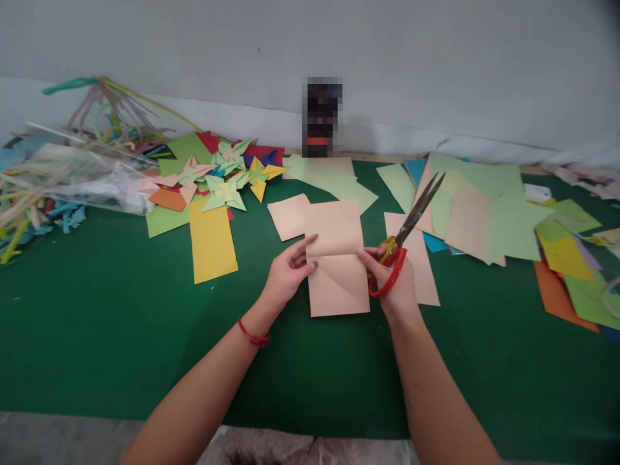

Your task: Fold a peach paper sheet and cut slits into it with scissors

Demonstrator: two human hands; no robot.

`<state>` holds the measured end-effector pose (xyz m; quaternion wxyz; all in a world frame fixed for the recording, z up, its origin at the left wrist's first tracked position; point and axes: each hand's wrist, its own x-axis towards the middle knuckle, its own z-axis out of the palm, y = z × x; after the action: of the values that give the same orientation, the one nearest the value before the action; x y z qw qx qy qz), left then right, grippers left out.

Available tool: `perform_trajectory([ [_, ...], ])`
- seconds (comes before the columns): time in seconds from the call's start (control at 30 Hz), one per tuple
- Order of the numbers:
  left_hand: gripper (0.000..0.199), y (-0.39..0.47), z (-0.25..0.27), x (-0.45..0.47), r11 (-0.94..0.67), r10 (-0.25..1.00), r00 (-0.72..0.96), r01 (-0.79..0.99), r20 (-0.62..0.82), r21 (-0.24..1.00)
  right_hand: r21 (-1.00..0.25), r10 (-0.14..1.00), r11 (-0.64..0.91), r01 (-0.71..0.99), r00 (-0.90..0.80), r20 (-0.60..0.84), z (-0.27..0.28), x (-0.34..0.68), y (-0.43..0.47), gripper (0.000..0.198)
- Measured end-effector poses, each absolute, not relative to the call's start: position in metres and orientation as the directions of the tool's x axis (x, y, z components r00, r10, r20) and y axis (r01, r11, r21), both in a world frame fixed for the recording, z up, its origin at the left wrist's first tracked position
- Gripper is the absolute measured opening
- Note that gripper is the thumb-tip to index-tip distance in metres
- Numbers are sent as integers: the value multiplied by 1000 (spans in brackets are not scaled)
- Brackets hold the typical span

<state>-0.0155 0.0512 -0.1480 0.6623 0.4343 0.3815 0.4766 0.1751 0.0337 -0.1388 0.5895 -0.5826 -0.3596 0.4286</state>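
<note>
A peach sheet of paper point(338, 284) with a crease across its middle is held between my two hands. My left hand point(290, 268) pinches its left edge near the crease, thumb on top. At the right edge, my right hand point(394, 278) grips the paper between thumb and finger. That same hand also carries scissors point(419, 210) with red and yellow handles, their blades pointing up and away to the right. A smaller peach piece point(289, 216) lies just behind the sheet on the left. Another peach strip point(423, 278) lies partly behind my right hand.
Folded paper stars point(227, 190) and a yellow paper strip point(213, 242) lie to the left, near a clear plastic bag point(97, 184) and coloured paper shreds. Green sheets point(484, 177) and coloured papers point(564, 255) spread over the right of the green table point(121, 349).
</note>
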Motion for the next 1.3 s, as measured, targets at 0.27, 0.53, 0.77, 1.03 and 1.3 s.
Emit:
perform_trajectory([
  [0.27,68,50,-141,-15,226,971,159,-366,-178,903,-998,925,-41,-45,377,-55,-140,175,34,33],
  [0.53,51,51,-141,-16,243,969,98,-235,-226,941,-991,913,-92,-93,390,-121,-134,172,35,34],
  [0.77,49,50,-146,-14,259,953,203,-151,-226,954,-995,912,-87,-49,399,-99,-134,175,35,35],
  [1.03,56,50,-145,-14,258,954,198,-158,-225,953,-1000,916,-29,-4,399,-28,-138,176,35,35],
  [1.3,44,47,-138,-16,547,804,432,-264,-409,795,-993,831,111,30,545,110,-134,176,36,34],
])
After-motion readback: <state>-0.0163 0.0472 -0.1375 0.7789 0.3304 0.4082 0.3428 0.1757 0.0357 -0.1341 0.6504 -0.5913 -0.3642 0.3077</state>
